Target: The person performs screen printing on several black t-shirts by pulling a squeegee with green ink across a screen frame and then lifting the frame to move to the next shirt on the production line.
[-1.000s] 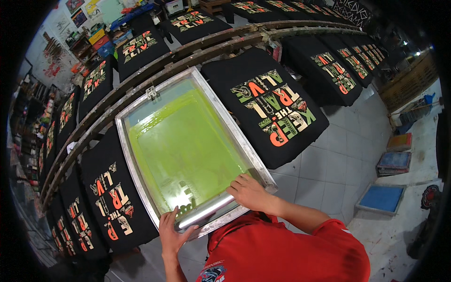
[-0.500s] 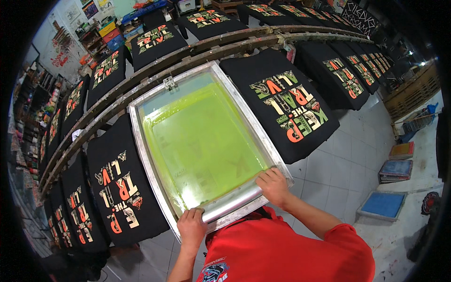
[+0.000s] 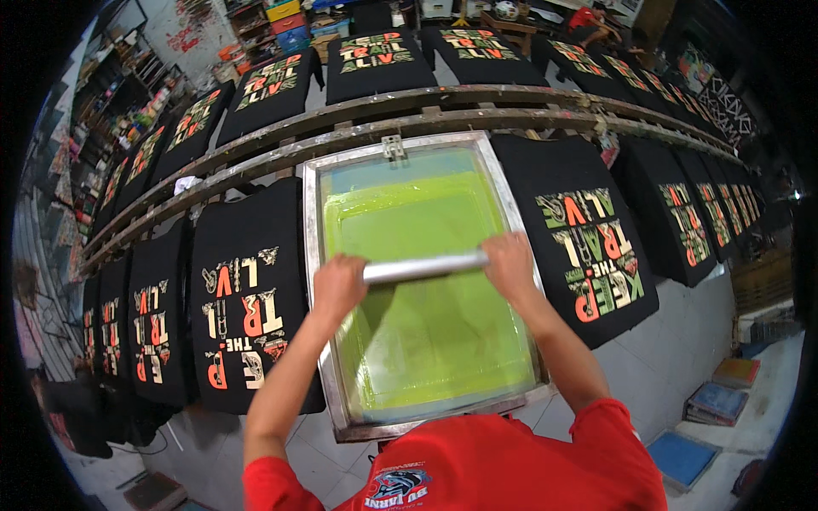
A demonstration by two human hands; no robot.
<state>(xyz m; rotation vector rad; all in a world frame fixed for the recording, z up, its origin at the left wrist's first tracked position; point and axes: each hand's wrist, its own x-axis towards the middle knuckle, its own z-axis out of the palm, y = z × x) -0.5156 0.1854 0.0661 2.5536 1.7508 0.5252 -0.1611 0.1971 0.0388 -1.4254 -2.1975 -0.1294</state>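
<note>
Squeegee (image 3: pixel 423 269) gripped between left hand (image 3: pixel 338 286), right hand (image 3: pixel 509 262), fingers wrapping its ends

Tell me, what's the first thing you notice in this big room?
The bright green printing screen in its metal frame, right in the middle. The left hand and right hand grip a silver squeegee bar across it. Black shirts with orange and green lettering lie in rows on both sides.

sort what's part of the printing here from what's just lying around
In use:
left hand
right hand
metal bar, held by both hands
green screen frame

Lying about:
printed black shirts
blue boards on the floor
stacked crates
</note>
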